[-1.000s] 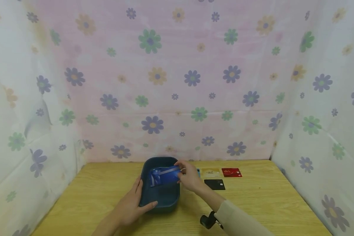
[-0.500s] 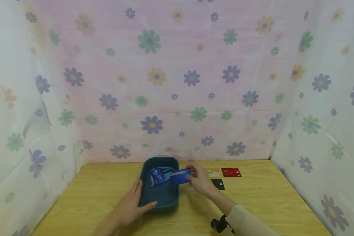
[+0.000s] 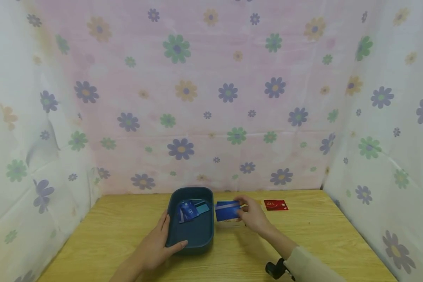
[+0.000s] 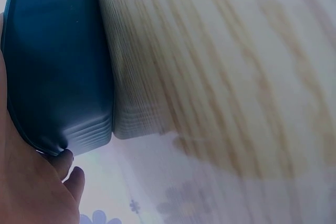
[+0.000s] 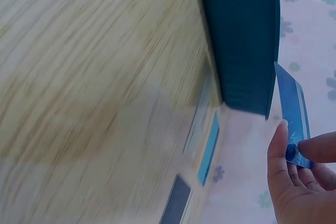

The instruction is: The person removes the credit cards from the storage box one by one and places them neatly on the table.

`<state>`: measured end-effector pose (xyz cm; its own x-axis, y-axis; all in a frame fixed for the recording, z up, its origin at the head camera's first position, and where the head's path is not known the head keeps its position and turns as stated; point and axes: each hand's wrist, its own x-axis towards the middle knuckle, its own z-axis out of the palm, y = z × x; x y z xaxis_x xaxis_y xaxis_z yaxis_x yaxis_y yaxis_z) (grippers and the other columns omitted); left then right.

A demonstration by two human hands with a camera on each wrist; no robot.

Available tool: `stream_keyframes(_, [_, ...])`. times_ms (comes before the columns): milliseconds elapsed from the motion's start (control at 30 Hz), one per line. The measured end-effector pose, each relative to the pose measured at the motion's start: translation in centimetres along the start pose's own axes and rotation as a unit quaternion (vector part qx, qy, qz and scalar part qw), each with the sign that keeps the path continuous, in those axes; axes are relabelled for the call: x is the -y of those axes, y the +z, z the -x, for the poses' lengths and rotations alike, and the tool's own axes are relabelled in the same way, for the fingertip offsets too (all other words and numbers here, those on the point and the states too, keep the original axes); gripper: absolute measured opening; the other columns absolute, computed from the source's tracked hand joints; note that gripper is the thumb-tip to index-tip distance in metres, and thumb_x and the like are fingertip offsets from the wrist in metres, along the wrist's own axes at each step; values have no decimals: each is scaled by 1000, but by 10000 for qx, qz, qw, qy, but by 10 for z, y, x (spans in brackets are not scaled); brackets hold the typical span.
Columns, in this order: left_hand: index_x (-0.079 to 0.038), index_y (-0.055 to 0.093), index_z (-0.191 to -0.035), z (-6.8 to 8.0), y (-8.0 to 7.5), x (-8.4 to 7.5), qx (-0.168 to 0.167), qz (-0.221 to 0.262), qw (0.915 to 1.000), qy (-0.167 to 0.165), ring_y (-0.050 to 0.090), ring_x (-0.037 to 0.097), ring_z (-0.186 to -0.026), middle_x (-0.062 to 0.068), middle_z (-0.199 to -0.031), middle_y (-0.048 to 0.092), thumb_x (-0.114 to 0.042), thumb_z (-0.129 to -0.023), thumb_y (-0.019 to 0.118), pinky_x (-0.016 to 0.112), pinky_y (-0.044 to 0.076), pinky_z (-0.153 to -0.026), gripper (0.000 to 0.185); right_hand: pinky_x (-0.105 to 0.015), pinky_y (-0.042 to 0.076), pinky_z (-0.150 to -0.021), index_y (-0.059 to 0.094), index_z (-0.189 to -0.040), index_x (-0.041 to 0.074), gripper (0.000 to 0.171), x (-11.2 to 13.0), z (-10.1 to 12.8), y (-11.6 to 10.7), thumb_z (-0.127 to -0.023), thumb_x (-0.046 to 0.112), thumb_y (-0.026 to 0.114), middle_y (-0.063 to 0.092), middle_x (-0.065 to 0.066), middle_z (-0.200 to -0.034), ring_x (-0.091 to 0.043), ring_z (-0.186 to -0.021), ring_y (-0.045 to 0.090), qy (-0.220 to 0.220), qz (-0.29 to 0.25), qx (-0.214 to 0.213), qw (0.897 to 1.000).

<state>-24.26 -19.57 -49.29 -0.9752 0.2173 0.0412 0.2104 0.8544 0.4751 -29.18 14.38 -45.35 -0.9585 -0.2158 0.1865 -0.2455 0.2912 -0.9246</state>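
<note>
My left hand (image 3: 155, 244) holds a dark blue plastic bin (image 3: 190, 237) at its left side, thumb over the near rim. Inside the bin lie a blue card (image 3: 189, 210) and a teal card (image 3: 202, 207), overlapping. Just right of the bin, my right hand (image 3: 254, 215) pinches a blue bank card (image 3: 227, 212) with a light stripe, above the table. The right wrist view shows thumb and fingers on the end of this blue card (image 5: 295, 111). Below it, a pale card (image 3: 230, 224) is partly covered in the head view.
A red VIP card (image 3: 276, 205) lies right of my right hand. In the right wrist view, a light blue card (image 5: 209, 150) and a black card (image 5: 175, 200) lie on the wooden table (image 3: 303, 243). Flowered cloth (image 3: 211, 98) hangs at the back and sides.
My right hand has moved right with the blue card, from above the bin to just outside its right rim. The cards in the bin are now uncovered. My left hand stays put.
</note>
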Motion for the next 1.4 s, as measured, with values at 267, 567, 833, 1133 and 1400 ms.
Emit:
stream_keyframes(267, [5, 10, -161, 0, 0, -1, -32, 17, 10000, 30, 26, 49, -149, 24, -169, 5, -81, -86, 55, 64, 33, -114, 123, -44, 62, -66, 59, -126, -8, 34, -13, 13, -27, -94, -18, 53, 59, -22, -106, -29, -80, 70, 119, 148, -223, 9996])
stream_keyframes(567, [5, 11, -162, 0, 0, -1, -19, 38, 10000, 3, 27, 50, -149, 24, -170, 5, -81, -86, 56, 65, 34, -113, 123, -44, 61, -66, 60, -129, -6, 35, -31, 25, -59, -95, -15, 55, 61, -22, -113, -25, -82, 68, 303, 593, -475, 9966])
stream_keyframes(833, [5, 10, -162, 1, 0, -1, 27, 63, 10000, -10, 27, 49, -149, 22, -170, 2, -80, -86, 56, 64, 34, -113, 122, -44, 61, -65, 57, -131, -10, 38, -41, 31, -90, -94, -14, 54, 58, -28, -119, -26, -82, 67, 413, 875, -514, 9940])
stream_keyframes(1133, [4, 8, -162, 1, -2, -1, 6, 89, 9999, 63, 25, 48, -150, 22, -170, 2, -79, -88, 56, 64, 34, -114, 121, -43, 60, -67, 52, -134, -12, 39, -52, 34, -124, -95, -12, 52, 54, -24, -109, -26, -86, 63, 638, 1030, -595, 9908])
stream_keyframes(1400, [3, 8, -162, 0, 0, 1, -9, -1, 10000, 45, 26, 48, -150, 22, -170, 3, -82, -86, 54, 65, 34, -113, 123, -40, 59, -66, 50, -132, -17, 42, -65, 32, -143, -91, -11, 53, 59, -32, -113, -32, -93, 65, 960, 1308, -557, 9852])
